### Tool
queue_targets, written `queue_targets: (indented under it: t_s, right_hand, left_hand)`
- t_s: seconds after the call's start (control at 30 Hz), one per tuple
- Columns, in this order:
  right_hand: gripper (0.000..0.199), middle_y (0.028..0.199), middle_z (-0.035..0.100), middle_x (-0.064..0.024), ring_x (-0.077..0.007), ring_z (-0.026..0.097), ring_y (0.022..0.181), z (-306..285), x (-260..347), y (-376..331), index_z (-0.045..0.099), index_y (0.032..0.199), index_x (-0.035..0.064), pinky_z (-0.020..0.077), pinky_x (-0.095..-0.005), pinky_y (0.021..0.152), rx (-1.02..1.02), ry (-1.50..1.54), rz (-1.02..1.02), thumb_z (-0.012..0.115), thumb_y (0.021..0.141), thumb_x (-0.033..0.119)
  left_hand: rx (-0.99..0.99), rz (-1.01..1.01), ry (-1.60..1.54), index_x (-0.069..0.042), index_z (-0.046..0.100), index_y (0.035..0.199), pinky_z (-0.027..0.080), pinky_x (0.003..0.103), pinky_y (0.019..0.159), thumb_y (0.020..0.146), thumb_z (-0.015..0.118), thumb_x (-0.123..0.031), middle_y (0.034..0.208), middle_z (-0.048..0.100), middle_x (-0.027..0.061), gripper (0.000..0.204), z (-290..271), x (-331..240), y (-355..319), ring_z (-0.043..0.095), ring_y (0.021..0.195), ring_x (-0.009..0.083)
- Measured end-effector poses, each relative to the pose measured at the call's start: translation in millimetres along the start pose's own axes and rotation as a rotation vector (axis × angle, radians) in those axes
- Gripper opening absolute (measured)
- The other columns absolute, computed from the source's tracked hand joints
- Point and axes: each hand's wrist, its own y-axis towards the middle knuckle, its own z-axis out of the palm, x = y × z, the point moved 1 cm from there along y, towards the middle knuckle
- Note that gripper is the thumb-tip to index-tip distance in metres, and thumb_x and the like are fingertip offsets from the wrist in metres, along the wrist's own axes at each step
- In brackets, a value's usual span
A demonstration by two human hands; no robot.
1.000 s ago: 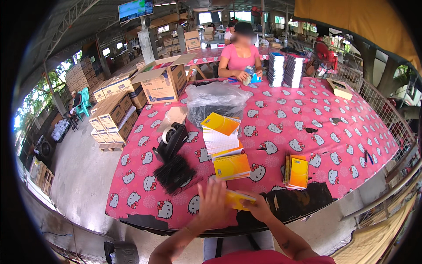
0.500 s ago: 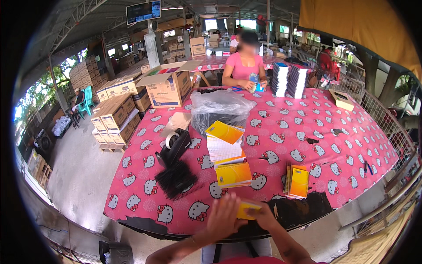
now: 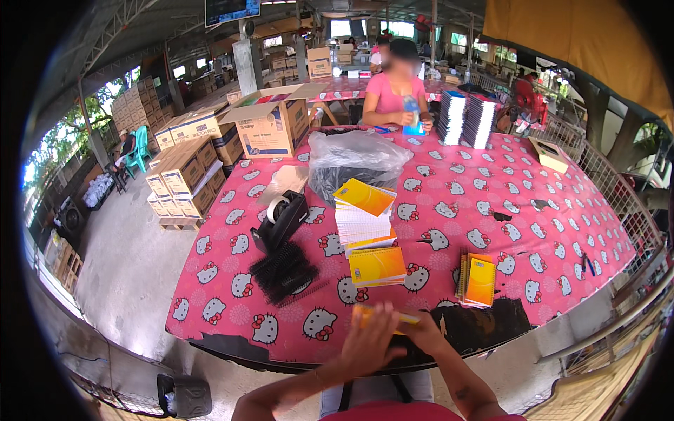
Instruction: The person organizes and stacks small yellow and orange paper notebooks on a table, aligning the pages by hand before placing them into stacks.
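Near the front edge of the table I have a small yellow spiral notebook (image 3: 408, 318). My right hand (image 3: 427, 335) grips its right end, fingers closed round it. Across its middle lies my left hand (image 3: 371, 338), fingers stretched out and slightly blurred, covering much of the cover. Just beyond my hands is a fanned stack of yellow-covered notebooks (image 3: 378, 266), some showing white pages. A smaller pile of yellow-orange notebooks (image 3: 480, 281) sits to the right. Loose black spiral coils (image 3: 284, 272) lie in a heap at the left.
Beside the coils stands a black tape dispenser (image 3: 281, 221). A clear plastic bag (image 3: 358, 158) with dark contents lies behind the stack. Cardboard boxes (image 3: 267, 131) stand far left. Opposite, a person in pink (image 3: 395, 98) handles a blue item near tall notebook stacks (image 3: 453, 118). Pliers (image 3: 587, 264) lie right.
My hands have moved slightly away from me with the notebook, and my left hand has shifted a little right over its cover. The person opposite has raised the blue item.
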Motion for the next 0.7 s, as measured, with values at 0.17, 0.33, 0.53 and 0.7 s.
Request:
queue_targets:
  t_s: [0.17,0.33,0.53,0.7]
  right_hand:
    - [0.032,0.112,0.068,-0.0065,-0.0147,0.060,0.106,-3.5,-5.9,12.7,0.060,0.125,0.0006,0.0487,-0.0312,0.092,-0.009,-0.158,-0.110,0.062,0.093,0.002]
    - [0.028,0.106,0.070,-0.0069,-0.0152,0.064,0.100,-17.4,-46.1,19.9,0.062,0.122,-0.0002,0.0512,-0.0322,0.088,0.127,-0.115,-0.064,0.061,0.094,0.004]
    - [0.027,0.102,0.071,-0.0075,-0.0136,0.064,0.097,-6.1,-50.5,26.6,0.063,0.120,0.0006,0.0528,-0.0322,0.085,0.163,-0.175,-0.187,0.062,0.093,0.003]
    - [0.029,0.106,0.071,-0.0099,-0.0136,0.065,0.099,-4.6,-46.1,24.8,0.064,0.119,0.0005,0.0533,-0.0321,0.085,0.077,-0.131,-0.173,0.063,0.090,0.002]
  left_hand:
    - [-0.052,0.032,-0.022,0.002,0.040,0.145,0.025,0.063,0.110,0.089,0.053,-0.061,0.150,0.040,0.0211,0.086,18.5,10.3,1.0,0.035,0.142,0.0355]
    - [-0.039,-0.038,0.056,-0.003,0.039,0.147,0.020,0.059,0.114,0.091,0.049,-0.062,0.153,0.038,0.0167,0.082,24.3,8.0,18.7,0.032,0.145,0.0290]
    - [-0.011,0.038,-0.010,0.002,0.039,0.146,0.017,0.061,0.115,0.092,0.050,-0.059,0.153,0.036,0.0206,0.082,30.6,-8.5,-12.6,0.030,0.146,0.0343]
    - [-0.056,0.031,-0.045,0.003,0.039,0.146,0.016,0.060,0.115,0.092,0.050,-0.057,0.153,0.036,0.0208,0.082,51.4,-9.3,-22.5,0.030,0.146,0.0352]
